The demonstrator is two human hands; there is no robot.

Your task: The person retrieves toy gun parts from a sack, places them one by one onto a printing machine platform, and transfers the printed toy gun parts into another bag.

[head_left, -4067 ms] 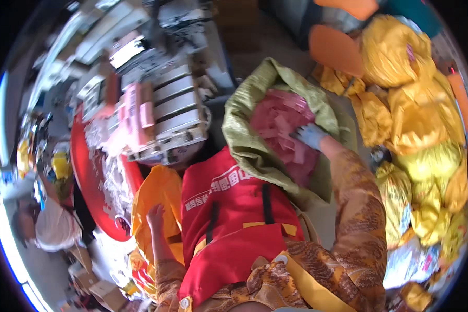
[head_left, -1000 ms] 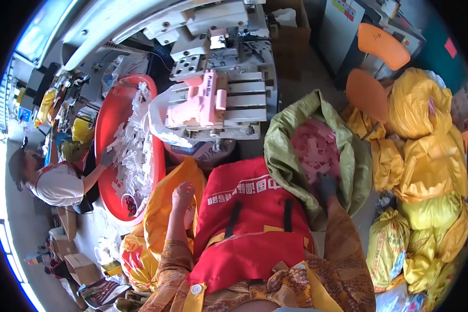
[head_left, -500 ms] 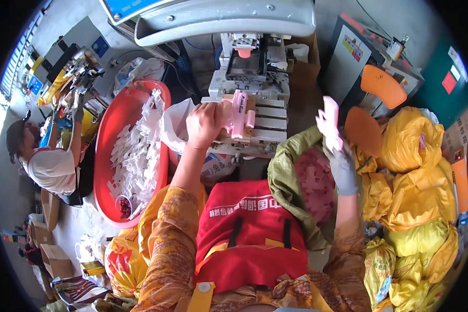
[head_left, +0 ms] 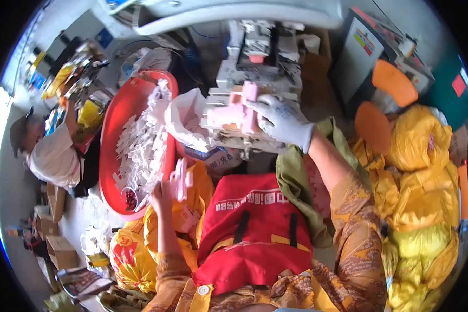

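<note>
Down by the yellow bags, my bare left hand (head_left: 161, 196) is closed on a pink plastic piece (head_left: 180, 179), roughly toy-gun shaped. A grey-white glove covers my right hand (head_left: 285, 120), which is at the machine's slatted bed (head_left: 221, 136). Its fingers grip the right side of another pink plastic piece (head_left: 233, 115), which lies on the fixture there; part of the piece is hidden by the fingers. Above and behind it hangs the machine's pink pad (head_left: 256, 59).
Left of me stands a red tub (head_left: 105, 171) of white plastic pieces (head_left: 140, 140), with a small cup (head_left: 130, 198) inside. An open green sack (head_left: 291, 174) holds pink pieces at right. Yellow bags (head_left: 418, 171) pile up beyond orange chair parts (head_left: 373, 127). A co-worker (head_left: 54, 161) sits far left.
My left hand has left the fixture and moved down-left with a pink piece. My right hand has swung from above the green sack to the fixture, bringing another pink piece.
</note>
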